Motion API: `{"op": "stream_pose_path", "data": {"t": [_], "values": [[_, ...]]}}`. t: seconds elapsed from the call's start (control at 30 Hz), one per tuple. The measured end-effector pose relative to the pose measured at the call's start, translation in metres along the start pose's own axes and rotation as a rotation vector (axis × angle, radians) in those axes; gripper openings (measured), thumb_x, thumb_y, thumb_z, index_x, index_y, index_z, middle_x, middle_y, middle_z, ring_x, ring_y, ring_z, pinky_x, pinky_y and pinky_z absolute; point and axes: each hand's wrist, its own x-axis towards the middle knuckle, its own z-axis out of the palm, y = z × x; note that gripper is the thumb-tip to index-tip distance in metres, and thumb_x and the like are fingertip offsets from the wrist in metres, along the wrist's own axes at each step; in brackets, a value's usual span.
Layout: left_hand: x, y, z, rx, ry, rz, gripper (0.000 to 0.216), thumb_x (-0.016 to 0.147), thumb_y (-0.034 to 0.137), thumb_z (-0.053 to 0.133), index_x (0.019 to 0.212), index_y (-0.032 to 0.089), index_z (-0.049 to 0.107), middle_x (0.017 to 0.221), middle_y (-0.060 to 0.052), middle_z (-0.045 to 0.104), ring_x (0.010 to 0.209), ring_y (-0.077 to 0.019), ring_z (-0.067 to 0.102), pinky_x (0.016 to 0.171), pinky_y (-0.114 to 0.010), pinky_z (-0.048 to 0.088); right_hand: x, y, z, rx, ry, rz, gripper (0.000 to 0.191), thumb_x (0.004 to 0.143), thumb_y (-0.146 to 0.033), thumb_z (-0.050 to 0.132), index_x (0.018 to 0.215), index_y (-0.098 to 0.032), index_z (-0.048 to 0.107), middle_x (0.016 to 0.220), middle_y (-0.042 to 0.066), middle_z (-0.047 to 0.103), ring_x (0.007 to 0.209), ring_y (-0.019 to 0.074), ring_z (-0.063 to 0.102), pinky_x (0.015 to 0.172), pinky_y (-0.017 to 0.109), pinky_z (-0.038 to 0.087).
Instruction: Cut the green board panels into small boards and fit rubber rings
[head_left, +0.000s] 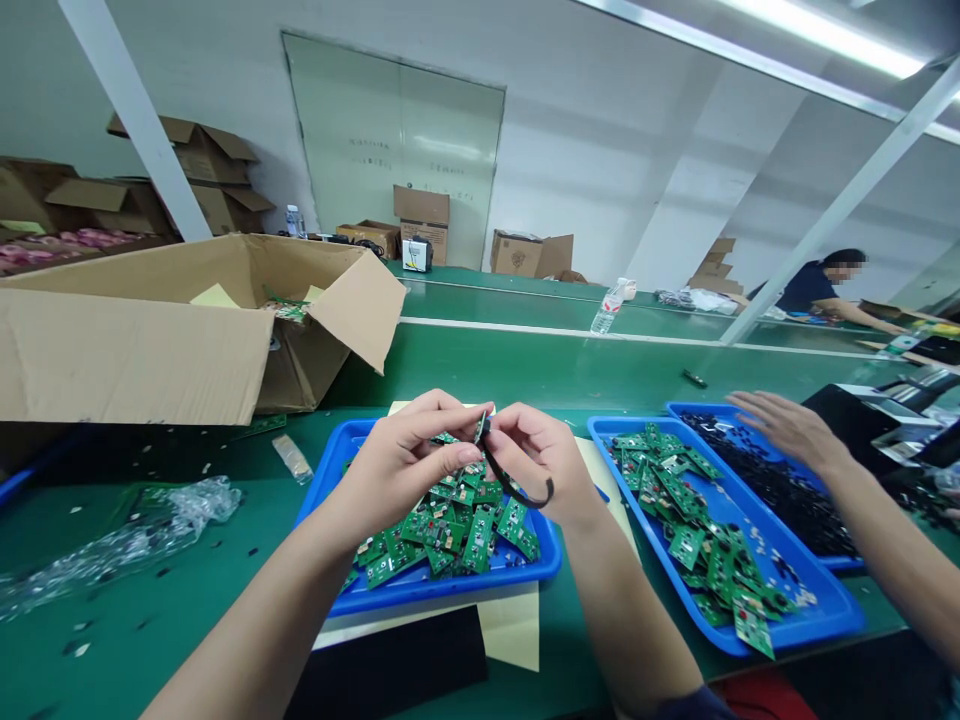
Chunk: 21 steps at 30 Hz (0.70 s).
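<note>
Above the middle blue tray, my left hand (420,450) pinches a small green circuit board (481,428), seen nearly edge-on. My right hand (541,455) is closed close beside it, fingertips at a small dark part on the board. A thin black strip (517,490) curves from there below the right-hand fingers; whether it is fixed to the board, I cannot tell. Beneath both hands, the blue tray (450,600) holds a heap of green circuit boards (442,530).
A second blue tray (825,628) of boards stands to the right, then a tray (847,562) of small black parts under another person's hand (795,430). On the left are an open cardboard box (135,360) and clear plastic wrap (180,510). A bottle (609,308) stands behind.
</note>
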Motion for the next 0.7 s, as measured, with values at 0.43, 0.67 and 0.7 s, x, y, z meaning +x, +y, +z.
{"op": "stream_pose_path", "data": {"t": [0.43, 0.67, 0.7], "values": [[0.005, 0.002, 0.004, -0.126, -0.001, -0.15, 0.027, 0.079, 0.024, 0.061, 0.104, 0.019, 0.069, 0.087, -0.007, 0.066, 0.074, -0.0148, 0.058, 0.063, -0.025, 0.049, 0.004, 0.0, -0.003, -0.058, 0.154, -0.009, 0.019, 0.077, -0.031, 0.065, 0.09, -0.02, 0.057, 0.068, -0.002, 0.064, 0.059, 0.0117, 0.061, 0.057, 0.025, 0.05], [0.006, -0.003, 0.006, -0.347, -0.017, -0.247, 0.027, 0.072, 0.032, 0.071, 0.092, 0.015, 0.07, 0.083, -0.008, 0.07, 0.073, -0.0174, 0.064, 0.067, -0.03, 0.054, 0.003, -0.003, -0.01, -0.583, 0.253, -0.382, 0.009, 0.085, -0.021, 0.055, 0.08, -0.02, 0.063, 0.076, 0.003, 0.067, 0.071, 0.0157, 0.062, 0.067, 0.031, 0.052], [0.006, -0.004, 0.006, -0.378, -0.029, -0.262, 0.027, 0.071, 0.034, 0.072, 0.088, 0.014, 0.07, 0.081, -0.008, 0.07, 0.07, -0.0171, 0.064, 0.067, -0.03, 0.054, 0.003, -0.002, -0.01, -0.647, 0.282, -0.469, 0.01, 0.085, -0.018, 0.054, 0.08, -0.02, 0.063, 0.076, 0.004, 0.067, 0.073, 0.0162, 0.062, 0.068, 0.031, 0.052]]}}
